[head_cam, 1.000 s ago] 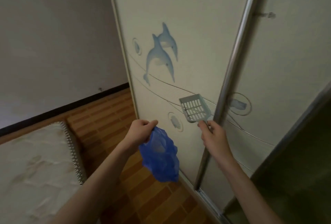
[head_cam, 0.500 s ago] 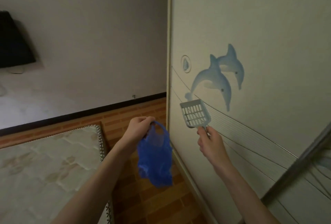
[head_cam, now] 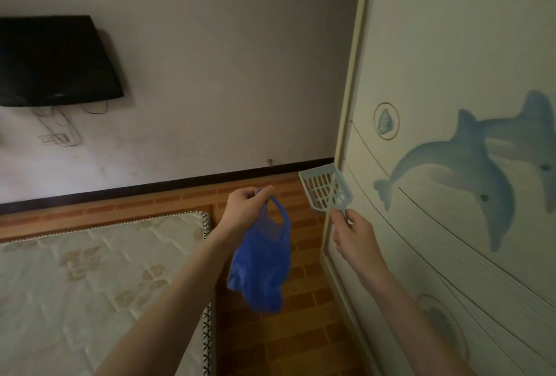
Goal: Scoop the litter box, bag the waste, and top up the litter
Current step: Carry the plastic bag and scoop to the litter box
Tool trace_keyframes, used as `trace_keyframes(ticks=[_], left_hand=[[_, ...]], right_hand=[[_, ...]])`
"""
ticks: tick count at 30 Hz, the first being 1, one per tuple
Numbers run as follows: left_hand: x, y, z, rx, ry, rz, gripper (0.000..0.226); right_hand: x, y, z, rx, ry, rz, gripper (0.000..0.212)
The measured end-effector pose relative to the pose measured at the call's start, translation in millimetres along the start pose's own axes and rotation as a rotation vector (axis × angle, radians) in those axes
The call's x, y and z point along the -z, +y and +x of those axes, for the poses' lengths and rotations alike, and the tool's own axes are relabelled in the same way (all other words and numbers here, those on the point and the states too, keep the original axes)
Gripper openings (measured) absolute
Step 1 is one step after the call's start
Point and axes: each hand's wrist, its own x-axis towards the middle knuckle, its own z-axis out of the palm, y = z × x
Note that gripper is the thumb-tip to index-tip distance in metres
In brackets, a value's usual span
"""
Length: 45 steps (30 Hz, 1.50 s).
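A blue plastic bag (head_cam: 262, 267) hangs by its handles from my left hand (head_cam: 245, 208), which is closed on them at mid-frame. My right hand (head_cam: 353, 235) grips the short handle of a pale blue slotted litter scoop (head_cam: 325, 187), held upright with its blade pointing up and away. The scoop looks empty. The bag sags with something small in its bottom; its contents are hidden. No litter box is in view.
A wardrobe with dolphin pictures (head_cam: 457, 171) fills the right side, close to my right arm. A bare mattress (head_cam: 90, 279) lies at lower left. Brick-patterned floor (head_cam: 288, 339) runs between them to a wall with a black skirting and a mounted TV (head_cam: 51, 59).
The view has swung left: the wardrobe slid to the right edge, and the mattress, far wall and TV came into sight. Both hands keep their holds on bag and scoop.
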Motion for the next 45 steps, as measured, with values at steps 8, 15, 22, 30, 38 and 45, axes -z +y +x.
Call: trace_keyframes(ticks=[8,15,22,30,38,45], left_hand=[[15,-5,122,0.073,0.138,-0.014,0.037],[24,-6,211,0.113,0.136,-0.071,0.030],[37,-3,296,0.168,0.209,-0.191,0.027],[72,-8,405,0.161,0.310,-0.250,0.030],[129,-11,525,0.093,0.307,-0.208,0.035],[182,-8,622,0.064,0.277,-0.202,0.036]], right_hand=[[-31,17,134,0.026,-0.098,0.006,0.018],[-55,29,253,-0.012,-0.162,0.008,0.018],[-88,16,346,-0.001,-0.222,-0.001,0.019],[-144,-9,452,0.051,-0.254,-0.018,0.023],[-228,-23,565,0.075,-0.288,-0.050,0.023],[-299,-31,658,0.105,-0.288,-0.044,0.025]])
